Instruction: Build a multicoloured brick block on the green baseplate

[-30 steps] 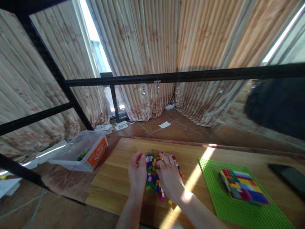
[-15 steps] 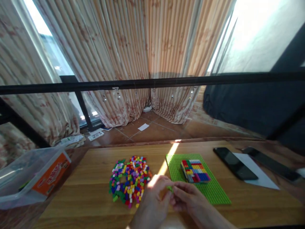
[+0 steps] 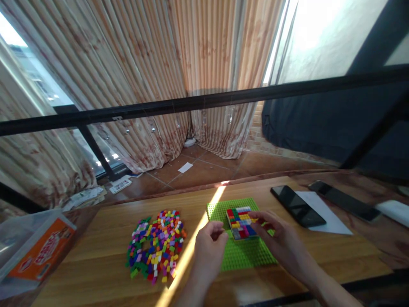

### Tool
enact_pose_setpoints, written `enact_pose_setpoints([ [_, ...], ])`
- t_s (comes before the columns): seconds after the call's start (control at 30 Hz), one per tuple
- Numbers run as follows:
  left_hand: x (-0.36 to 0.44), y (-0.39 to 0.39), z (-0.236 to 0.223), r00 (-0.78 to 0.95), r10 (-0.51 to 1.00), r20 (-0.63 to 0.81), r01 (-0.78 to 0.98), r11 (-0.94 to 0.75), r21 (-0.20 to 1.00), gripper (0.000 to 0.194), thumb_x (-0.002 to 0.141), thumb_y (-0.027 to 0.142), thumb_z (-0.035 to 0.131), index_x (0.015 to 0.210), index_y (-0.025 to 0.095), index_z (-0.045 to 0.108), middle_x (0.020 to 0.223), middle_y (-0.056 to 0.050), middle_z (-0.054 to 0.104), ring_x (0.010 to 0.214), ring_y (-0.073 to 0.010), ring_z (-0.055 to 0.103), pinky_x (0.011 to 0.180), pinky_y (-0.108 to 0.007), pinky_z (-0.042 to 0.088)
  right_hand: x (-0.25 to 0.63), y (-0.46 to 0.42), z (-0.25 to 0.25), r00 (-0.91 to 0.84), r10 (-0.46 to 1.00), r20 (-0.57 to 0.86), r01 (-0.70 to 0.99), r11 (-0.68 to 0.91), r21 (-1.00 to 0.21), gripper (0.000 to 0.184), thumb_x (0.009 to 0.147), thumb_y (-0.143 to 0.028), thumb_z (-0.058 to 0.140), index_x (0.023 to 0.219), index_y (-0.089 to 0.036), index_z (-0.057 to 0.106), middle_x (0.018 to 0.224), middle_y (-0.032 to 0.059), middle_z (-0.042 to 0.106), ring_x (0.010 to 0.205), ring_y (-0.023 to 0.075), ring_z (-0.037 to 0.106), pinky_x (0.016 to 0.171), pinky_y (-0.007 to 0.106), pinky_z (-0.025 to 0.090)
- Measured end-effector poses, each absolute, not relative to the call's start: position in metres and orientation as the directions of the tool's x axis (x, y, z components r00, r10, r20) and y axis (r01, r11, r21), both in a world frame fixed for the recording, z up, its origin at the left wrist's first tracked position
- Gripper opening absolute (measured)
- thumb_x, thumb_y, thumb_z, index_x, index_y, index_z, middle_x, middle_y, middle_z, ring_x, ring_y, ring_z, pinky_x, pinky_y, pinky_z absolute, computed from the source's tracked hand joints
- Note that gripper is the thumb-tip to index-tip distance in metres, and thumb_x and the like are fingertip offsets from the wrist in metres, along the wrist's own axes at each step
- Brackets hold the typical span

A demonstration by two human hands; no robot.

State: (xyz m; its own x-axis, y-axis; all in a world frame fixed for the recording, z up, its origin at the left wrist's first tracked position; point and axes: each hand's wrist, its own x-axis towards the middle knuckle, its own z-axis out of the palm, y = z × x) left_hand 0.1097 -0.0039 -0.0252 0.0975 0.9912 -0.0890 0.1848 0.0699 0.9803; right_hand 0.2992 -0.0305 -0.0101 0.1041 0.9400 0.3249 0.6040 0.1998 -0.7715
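My left hand [image 3: 211, 244] is closed, its fingertips curled in towards the thumb at the left edge of the green baseplate [image 3: 230, 258]. Whatever it holds, if anything, is hidden. Over the right side of a flat block of multicoloured bricks [image 3: 239, 222] reaches my right hand [image 3: 277, 233], thumb and forefinger apart, their tips at the bricks. No separate brick shows between them. The block lies on the baseplate, its right part covered by my fingers. To the left is a loose heap of small coloured bricks [image 3: 164, 243] on the table.
A clear plastic box with an orange label [image 3: 41, 251] stands at the far left. At the right lie a black phone [image 3: 297, 205], a white sheet of paper [image 3: 334, 219] and another dark phone [image 3: 343, 199]. A black bar [image 3: 198, 101] crosses beyond the wooden table [image 3: 105, 238].
My hands were together before the baseplate with a small green brick between them. Now they are apart, the right one over the brick block. The whole view has shifted and tilted.
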Motion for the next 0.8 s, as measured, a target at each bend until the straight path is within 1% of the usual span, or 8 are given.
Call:
enact_pose_setpoints([
  [0.07,0.116,-0.002,-0.024,0.091,0.993,-0.08,0.187,0.062,0.98,0.025,0.071,0.014,0.06,0.096,0.012,0.064,0.085,-0.008,0.069,0.08,-0.0185,0.065,0.077,-0.031,0.05,0.3,-0.032,-0.013,0.068,0.937,0.343,0.628,0.227,-0.745,0.019,0.086,-0.029,0.052,0.1,-0.024,0.064,0.097,0.0054,0.065,0.08,0.0172,0.063,0.068,0.031,0.052],
  [0.2,0.129,0.0,-0.023,0.07,0.992,-0.104,0.239,0.085,0.967,0.027,0.07,0.014,0.062,0.097,0.012,0.063,0.088,-0.008,0.067,0.076,-0.0173,0.063,0.071,-0.03,0.05,0.299,-0.032,-0.015,-0.021,0.925,0.38,0.665,0.297,-0.685,0.019,0.087,-0.026,0.051,0.102,-0.025,0.063,0.105,0.0064,0.062,0.097,0.0207,0.06,0.085,0.037,0.05],
  [0.37,0.136,0.0,-0.017,0.088,0.987,-0.135,0.258,0.109,0.96,0.034,0.068,0.016,0.065,0.102,0.012,0.062,0.092,-0.007,0.066,0.066,-0.0127,0.06,0.063,-0.026,0.049,0.301,-0.032,-0.019,-0.101,0.925,0.366,0.716,0.324,-0.619,0.025,0.083,-0.022,0.056,0.106,-0.028,0.063,0.109,0.0051,0.06,0.103,0.0216,0.056,0.088,0.039,0.048],
  [0.43,0.137,0.0,-0.015,0.112,0.982,-0.155,0.242,0.124,0.962,0.039,0.067,0.015,0.066,0.105,0.012,0.06,0.094,-0.008,0.065,0.065,-0.0114,0.06,0.062,-0.025,0.049,0.299,-0.033,-0.021,-0.125,0.925,0.359,0.745,0.327,-0.582,0.026,0.08,-0.021,0.059,0.105,-0.028,0.065,0.108,0.0048,0.061,0.103,0.0225,0.055,0.088,0.039,0.047],
  [0.5,0.137,0.0,-0.015,0.134,0.976,-0.172,0.219,0.14,0.966,0.043,0.066,0.015,0.067,0.107,0.011,0.059,0.097,-0.008,0.064,0.065,-0.0107,0.06,0.061,-0.024,0.049,0.297,-0.034,-0.021,-0.14,0.928,0.346,0.776,0.32,-0.544,0.02,0.08,-0.021,0.06,0.098,-0.027,0.067,0.105,0.005,0.062,0.1,0.0234,0.055,0.087,0.04,0.047],
  [0.57,0.138,0.002,-0.016,0.146,0.973,-0.177,0.196,0.146,0.97,0.043,0.066,0.015,0.067,0.108,0.011,0.058,0.097,-0.008,0.064,0.064,-0.01,0.06,0.061,-0.023,0.049,0.295,-0.034,-0.021,-0.144,0.932,0.333,0.799,0.308,-0.516,0.013,0.082,-0.022,0.058,0.089,-0.026,0.069,0.1,0.0057,0.064,0.095,0.0236,0.055,0.085,0.041,0.047],
  [0.67,0.138,0.003,-0.016,0.135,0.977,-0.163,0.196,0.135,0.971,0.039,0.069,0.017,0.065,0.107,0.012,0.058,0.095,-0.008,0.064,0.065,-0.0105,0.061,0.061,-0.023,0.048,0.29,-0.034,-0.022,-0.119,0.933,0.339,0.825,0.283,-0.488,0.01,0.083,-0.024,0.058,0.081,-0.024,0.067,0.094,0.0063,0.064,0.09,0.0234,0.055,0.082,0.04,0.047],
  [0.8,0.133,-0.001,-0.01,0.101,0.993,-0.065,0.401,0.019,0.916,0.02,0.077,0.02,0.056,0.096,0.014,0.062,0.088,-0.006,0.066,0.07,-0.0144,0.061,0.067,-0.028,0.047,0.284,-0.035,-0.023,-0.056,0.932,0.357,0.874,0.219,-0.433,0.008,0.08,-0.026,0.06,0.075,-0.022,0.064,0.091,0.0071,0.064,0.087,0.0238,0.054,0.08,0.039,0.046],
])
